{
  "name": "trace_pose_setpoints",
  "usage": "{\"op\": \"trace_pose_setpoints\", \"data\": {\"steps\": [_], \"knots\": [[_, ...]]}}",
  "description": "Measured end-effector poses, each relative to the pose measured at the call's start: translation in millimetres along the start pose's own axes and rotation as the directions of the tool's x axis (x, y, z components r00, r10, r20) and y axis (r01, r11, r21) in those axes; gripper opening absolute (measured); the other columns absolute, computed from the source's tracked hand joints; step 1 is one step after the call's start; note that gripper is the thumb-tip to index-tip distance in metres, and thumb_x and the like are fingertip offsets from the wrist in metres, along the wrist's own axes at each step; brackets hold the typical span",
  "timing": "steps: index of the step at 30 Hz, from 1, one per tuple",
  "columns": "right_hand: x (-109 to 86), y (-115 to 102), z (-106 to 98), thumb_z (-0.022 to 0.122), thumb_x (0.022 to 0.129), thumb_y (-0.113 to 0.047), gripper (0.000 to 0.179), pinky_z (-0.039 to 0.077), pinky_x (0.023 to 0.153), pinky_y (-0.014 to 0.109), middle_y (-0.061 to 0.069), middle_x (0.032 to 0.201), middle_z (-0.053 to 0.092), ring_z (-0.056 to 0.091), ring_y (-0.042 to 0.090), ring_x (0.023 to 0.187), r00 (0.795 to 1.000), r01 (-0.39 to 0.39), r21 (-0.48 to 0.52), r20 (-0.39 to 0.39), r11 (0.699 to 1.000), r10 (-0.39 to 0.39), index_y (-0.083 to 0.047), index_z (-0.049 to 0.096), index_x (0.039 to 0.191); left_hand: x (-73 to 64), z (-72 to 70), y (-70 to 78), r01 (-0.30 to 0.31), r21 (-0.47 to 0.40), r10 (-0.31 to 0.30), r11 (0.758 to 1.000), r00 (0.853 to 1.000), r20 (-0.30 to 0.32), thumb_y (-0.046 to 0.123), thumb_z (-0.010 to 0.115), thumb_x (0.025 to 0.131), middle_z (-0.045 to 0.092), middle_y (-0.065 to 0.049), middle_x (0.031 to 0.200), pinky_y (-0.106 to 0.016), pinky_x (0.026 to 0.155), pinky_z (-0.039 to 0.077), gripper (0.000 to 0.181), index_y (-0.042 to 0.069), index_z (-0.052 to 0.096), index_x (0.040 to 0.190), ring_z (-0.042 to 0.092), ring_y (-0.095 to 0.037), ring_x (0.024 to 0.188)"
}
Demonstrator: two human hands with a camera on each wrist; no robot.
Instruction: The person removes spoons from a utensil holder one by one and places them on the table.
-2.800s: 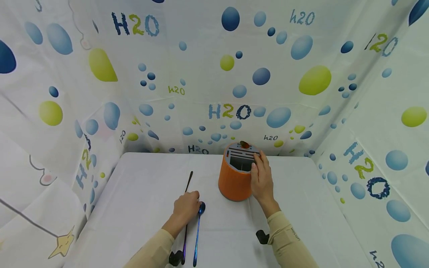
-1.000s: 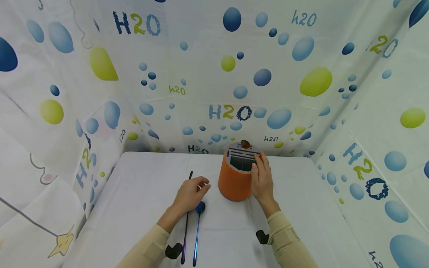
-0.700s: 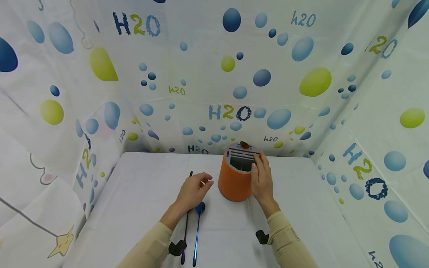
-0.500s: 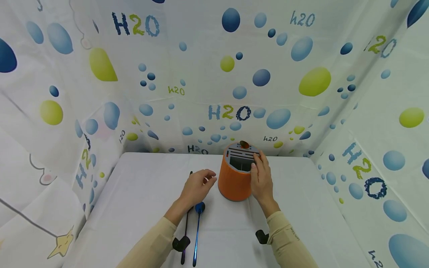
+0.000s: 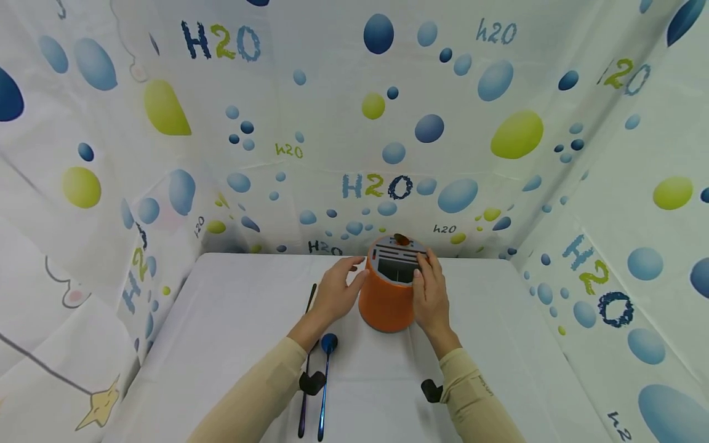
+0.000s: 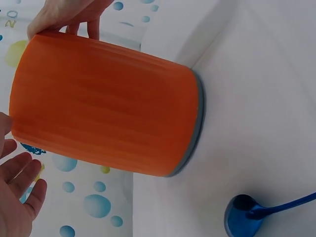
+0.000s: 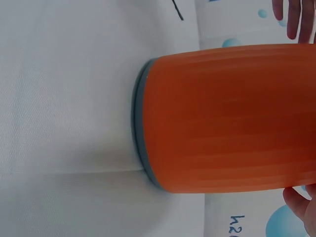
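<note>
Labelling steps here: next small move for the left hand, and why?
Probably close the left hand onto the left side of the orange container: its fingers look loosely spread beside it, while the right hand holds the opposite side, so a two-handed grip seems natural.

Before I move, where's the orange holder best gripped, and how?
Probably by the upper wall of the orange holder, a hand from each side: it stands upright, its wall is broad and round, and its top has open compartments. The right hand touches the right side; the left hand is at the left, contact unclear.
</note>
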State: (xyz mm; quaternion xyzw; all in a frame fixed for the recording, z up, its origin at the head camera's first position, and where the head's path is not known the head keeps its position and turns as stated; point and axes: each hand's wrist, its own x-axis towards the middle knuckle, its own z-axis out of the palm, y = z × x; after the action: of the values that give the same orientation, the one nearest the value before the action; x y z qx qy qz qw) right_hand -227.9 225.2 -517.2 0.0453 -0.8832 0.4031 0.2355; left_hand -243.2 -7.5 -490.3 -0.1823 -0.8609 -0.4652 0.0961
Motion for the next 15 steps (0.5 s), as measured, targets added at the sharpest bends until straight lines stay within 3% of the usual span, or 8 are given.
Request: {"op": "trace_pose_setpoints", "data": {"steps": [9,15], "knots": [[0.0,-1,0,0.035,0.113,-0.035,0.05,0.037,0.117,0.062,0.004,0.171,0.029,0.037,0.036,0.149,1.0,-0.004,0.007,0.001,1.0,0.004,-0.015,0.045,0.158,19.3,5.0,6.0,-0.074,-0.015,0.074,0.997,0.997,-0.005,0.028,0.059,0.107,0.063,-0.005,0.144,-0.046,0.115,0.047,0.04,0.011,0.06,0.144,0.057,-0.025,0.137],[0.5,-1,1,0.035,0.113,-0.034,0.05,0.036,0.117,0.063,0.007,0.17,0.03,0.036,0.036,0.15,1.0,-0.003,0.012,0.004,1.0,0.003,-0.014,0.045,0.158,29.4,4.0,9.8,-0.084,0.016,0.083,0.996,0.996,0.009,0.028,0.063,0.106,0.063,-0.006,0.145,-0.047,0.115,0.047,0.043,0.011,0.058,0.145,0.057,-0.026,0.137]]}}
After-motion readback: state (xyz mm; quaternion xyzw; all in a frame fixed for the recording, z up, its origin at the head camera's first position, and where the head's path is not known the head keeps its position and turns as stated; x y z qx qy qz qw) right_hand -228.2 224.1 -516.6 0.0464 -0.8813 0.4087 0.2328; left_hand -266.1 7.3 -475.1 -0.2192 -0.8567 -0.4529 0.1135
